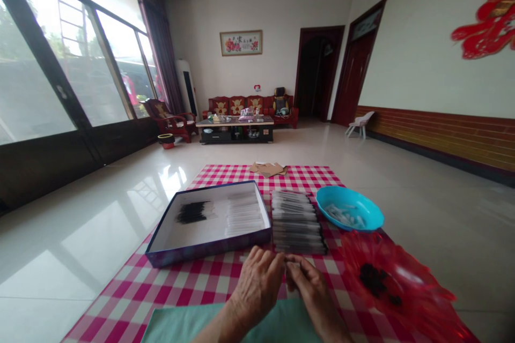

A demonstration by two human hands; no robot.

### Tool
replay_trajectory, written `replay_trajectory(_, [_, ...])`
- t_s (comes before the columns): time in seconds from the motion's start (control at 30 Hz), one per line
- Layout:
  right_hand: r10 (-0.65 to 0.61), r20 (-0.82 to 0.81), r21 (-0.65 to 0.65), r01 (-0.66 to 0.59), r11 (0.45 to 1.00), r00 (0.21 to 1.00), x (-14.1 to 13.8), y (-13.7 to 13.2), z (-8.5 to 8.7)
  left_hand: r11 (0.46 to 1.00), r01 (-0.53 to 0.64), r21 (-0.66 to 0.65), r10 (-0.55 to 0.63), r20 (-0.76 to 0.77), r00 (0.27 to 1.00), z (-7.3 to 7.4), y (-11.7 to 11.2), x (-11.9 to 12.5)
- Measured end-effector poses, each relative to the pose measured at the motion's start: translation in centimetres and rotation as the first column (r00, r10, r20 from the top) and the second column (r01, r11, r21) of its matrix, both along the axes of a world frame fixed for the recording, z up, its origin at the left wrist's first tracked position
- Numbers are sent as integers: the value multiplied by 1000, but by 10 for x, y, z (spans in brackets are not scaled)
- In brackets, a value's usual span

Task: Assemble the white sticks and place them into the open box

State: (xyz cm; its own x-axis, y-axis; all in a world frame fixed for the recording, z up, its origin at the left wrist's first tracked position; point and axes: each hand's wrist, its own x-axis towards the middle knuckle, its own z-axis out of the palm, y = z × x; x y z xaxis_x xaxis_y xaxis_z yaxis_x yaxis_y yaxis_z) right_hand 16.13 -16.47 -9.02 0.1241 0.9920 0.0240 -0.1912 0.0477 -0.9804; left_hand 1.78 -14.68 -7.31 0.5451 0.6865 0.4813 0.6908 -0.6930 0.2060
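Near the table's front edge, my left hand [260, 273] is closed around a slim, pale pen, whose blurred end pokes out beyond the knuckles. My right hand [308, 284] meets it fingertip to fingertip, with thumb and forefinger pinched at the pen's other end; the small part there is mostly hidden. Just beyond the hands lies a stacked row of clear pens [296, 222] with dark ends. To their left, a shallow blue-edged box [209, 246] holds black-tipped thin pieces [193, 212] and clear tubes [243, 214].
A blue bowl [376, 217] with small translucent pieces stands at the right. Nearer lies a red plastic bag [418, 273] with small black parts [372, 278]. Flat cardboard [270, 169] rests at the far end of the checked tablecloth [132, 300]. Green cloth [181, 324] lies under my forearms.
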Motion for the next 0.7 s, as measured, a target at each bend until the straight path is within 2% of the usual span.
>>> replay_trajectory(0.13, [-97,10,-31,97,995,995,-1,2,-3,999,-28,-19,27,-50,998,-19,9,4])
replay_trajectory(0.3, [-189,103,12,188,982,977,-4,4,-4,999,7,49,-4,-43,999,-27,15,1])
replay_trajectory(0.43, [-233,181,39,230,972,956,-3,3,1,998,45,-51,-42,54,998,-30,13,2])
replay_trajectory(0.53, [-239,201,34,237,971,950,-2,1,3,981,122,-149,-95,177,980,-26,12,3])
replay_trajectory(0.63, [-216,210,38,213,976,953,-1,-1,5,923,205,-325,-85,348,934,-17,14,1])
replay_trajectory(0.67, [-210,216,45,205,978,954,-1,-2,5,879,247,-408,-68,405,912,-13,15,0])
replay_trajectory(0.7, [-204,224,52,197,979,953,0,-3,6,810,302,-503,-45,461,886,-11,17,-2])
